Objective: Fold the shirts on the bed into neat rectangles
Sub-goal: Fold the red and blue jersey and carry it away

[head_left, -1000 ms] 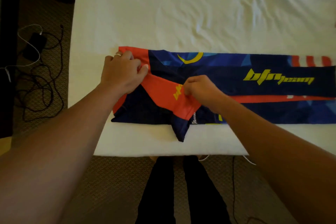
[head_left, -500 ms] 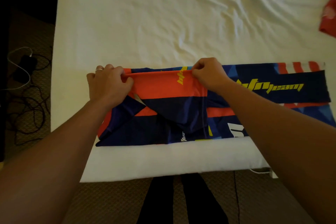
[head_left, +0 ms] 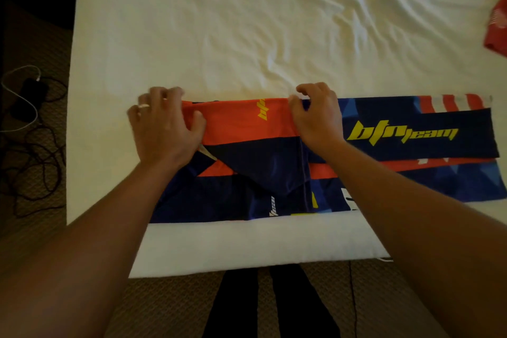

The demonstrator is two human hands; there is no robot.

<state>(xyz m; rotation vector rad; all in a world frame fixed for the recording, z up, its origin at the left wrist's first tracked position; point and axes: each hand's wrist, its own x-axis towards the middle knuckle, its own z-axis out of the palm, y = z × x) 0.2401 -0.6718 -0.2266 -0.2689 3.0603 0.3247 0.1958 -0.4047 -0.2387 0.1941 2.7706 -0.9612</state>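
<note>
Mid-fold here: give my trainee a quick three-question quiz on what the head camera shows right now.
1. True or false: the left hand and the right hand both grip the orange sleeve of the jersey.
2. Which lies at the right edge of the white bed? A) a red garment B) a pillow C) a book
3. Fill in: the yellow print reads "bfn ____".

Key: 1 true; 2 A; 3 team.

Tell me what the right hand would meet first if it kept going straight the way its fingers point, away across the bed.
Only bare white sheet: the right hand pinches the jersey at its far edge, and nothing else seems to lie beyond.
</note>
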